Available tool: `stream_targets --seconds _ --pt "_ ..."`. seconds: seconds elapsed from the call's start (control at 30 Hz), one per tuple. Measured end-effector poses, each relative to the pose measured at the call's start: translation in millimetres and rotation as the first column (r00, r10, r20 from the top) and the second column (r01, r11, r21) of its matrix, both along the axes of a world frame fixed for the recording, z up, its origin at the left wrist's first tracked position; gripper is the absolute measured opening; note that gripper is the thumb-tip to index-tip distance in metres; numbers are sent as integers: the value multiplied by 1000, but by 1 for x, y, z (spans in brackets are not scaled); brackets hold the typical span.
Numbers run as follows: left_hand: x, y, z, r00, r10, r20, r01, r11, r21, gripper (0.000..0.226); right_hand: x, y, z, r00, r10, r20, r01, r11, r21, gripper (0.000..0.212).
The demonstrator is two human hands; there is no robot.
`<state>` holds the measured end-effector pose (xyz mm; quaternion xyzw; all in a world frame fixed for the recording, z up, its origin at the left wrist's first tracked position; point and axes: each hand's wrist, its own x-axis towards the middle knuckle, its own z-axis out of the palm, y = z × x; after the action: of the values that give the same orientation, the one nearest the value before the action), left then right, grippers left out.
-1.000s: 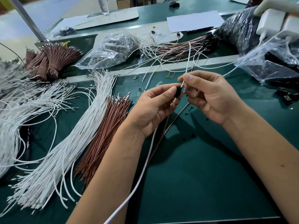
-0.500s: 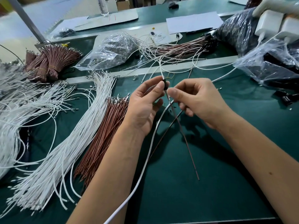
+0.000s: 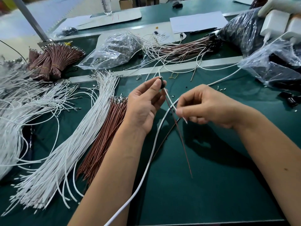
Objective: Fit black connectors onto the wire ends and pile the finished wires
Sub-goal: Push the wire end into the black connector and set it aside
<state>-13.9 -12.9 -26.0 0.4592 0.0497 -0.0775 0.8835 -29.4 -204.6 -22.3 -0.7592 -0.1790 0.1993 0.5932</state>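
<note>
We note left hand (image 3: 143, 103) pinching black connector (image 3: 162, 83) above worktop (image 3: 211, 185); right hand (image 3: 206, 108) pinching white wire (image 3: 170, 101) just below connector. We judge wires light, limp, springy: grip close to connector.

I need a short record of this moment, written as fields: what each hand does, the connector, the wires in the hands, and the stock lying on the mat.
left hand: pinches the black connector between thumb and fingers
right hand: pinches the white wire below the connector
brown wire: thin, runs from the connector down toward the person, its end free
loose white wires: long bundle left of the hands
loose brown wires: bundle beside the white one
green mat: work surface
finished pile: behind the hands; details unclear
</note>
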Motion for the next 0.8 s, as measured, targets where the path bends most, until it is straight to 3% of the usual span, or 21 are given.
stream_targets --seconds 0.1,0.17,0.23,0.3,0.4,0.47,0.6,0.67,0.7,0.8 --pt "2 5 4 1000 14 -21 -17 989 -147 19 -6 -11 9 898 398 -185 -421 901 -104 18" --pt "2 6 5 1000 -11 -9 9 983 -181 30 -9 -12 11 838 501 -217 -532 839 -118 12" --pt "0 4 5 999 -52 14 54 991 -126 29 -9 -4 8 887 424 -183 -439 897 -51 16" --pt "-2 0 2 995 -100 25 100 995 -11 21 -6 8 1 976 179 -122 -170 982 81 29" --pt "-4 -4 -1 991 -129 16 127 987 93 11 -1 17 -6 997 -70 -11 71 984 161 37" --pt "-3 -4 -1 991 -129 16 128 989 80 12 1 11 -7 1000 0 -13 1 993 119 33" --pt "0 2 -1 997 -78 -9 78 997 -19 11 -3 -7 -1 903 387 -186 -403 913 -61 29" --pt "1 2 -1 998 -48 -34 47 999 -19 10 -5 -5 0 890 414 -191 -434 897 -80 27" --pt "1 0 -1 998 -37 -41 37 999 8 10 -5 -1 -1 925 346 -158 -359 931 -62 25" --pt "-2 -7 -4 1000 -10 -12 12 989 146 9 1 17 -9 994 -98 -50 102 992 80 29"
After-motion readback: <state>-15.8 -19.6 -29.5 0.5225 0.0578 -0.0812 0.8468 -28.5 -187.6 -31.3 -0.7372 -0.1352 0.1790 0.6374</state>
